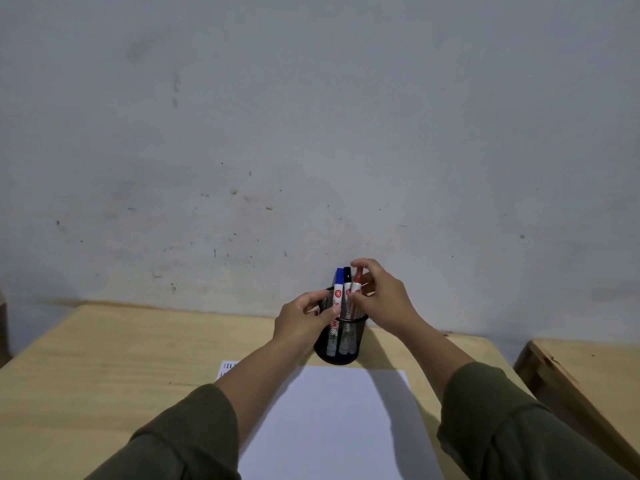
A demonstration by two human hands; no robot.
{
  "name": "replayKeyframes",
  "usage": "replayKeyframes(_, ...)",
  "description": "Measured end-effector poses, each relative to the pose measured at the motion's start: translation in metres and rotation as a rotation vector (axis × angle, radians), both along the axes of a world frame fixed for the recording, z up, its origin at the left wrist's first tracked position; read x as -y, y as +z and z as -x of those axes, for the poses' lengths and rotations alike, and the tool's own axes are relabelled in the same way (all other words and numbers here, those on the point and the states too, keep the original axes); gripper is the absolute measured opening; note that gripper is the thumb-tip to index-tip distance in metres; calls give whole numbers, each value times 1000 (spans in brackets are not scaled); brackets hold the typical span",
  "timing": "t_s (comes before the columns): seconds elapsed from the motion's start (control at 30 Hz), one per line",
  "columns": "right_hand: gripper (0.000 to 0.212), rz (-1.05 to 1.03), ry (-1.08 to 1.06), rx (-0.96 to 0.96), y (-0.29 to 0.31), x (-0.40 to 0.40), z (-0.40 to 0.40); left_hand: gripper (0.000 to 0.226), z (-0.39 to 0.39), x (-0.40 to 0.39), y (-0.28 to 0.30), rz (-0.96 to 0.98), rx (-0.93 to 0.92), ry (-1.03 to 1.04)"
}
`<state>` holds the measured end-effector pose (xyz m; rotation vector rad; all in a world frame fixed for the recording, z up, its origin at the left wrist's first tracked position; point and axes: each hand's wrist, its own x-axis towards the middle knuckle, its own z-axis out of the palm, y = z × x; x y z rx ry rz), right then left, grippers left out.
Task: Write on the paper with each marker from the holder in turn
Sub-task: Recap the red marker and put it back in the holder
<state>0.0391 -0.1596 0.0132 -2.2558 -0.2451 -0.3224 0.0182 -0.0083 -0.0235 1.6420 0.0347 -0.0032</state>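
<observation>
A black mesh holder (341, 344) stands on the wooden table (104, 358) just beyond a blank white paper (329, 427). Three markers stand upright in it: blue-capped (338, 282), black-capped (347, 277) and red-capped (357, 280). My left hand (301, 320) grips the holder's left rim and side. My right hand (384, 296) is at the red marker, thumb and fingers closed around its upper part. The marker's lower end still sits inside the holder.
A second sheet with red marks (228, 368) peeks out under the paper's left corner, partly hidden by my left forearm. A grey wall rises right behind the table. Another wooden table (588, 386) stands at the right, across a narrow gap.
</observation>
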Motion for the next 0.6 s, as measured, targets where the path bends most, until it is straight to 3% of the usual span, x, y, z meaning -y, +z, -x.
replayKeyframes(0.1, 43, 141, -25, 48, -2, -1, -6, 38, -1, 0, -1, 18, -4, 1)
replayKeyframes(0.37, 55, 386, -5, 22, 2, -5, -14, 39, -3, 0, -4, 30, -8, -1)
replayKeyframes(0.6, 39, 267, -24, 119, 3, -2, -12, 38, -3, 1, -4, 52, -12, 8)
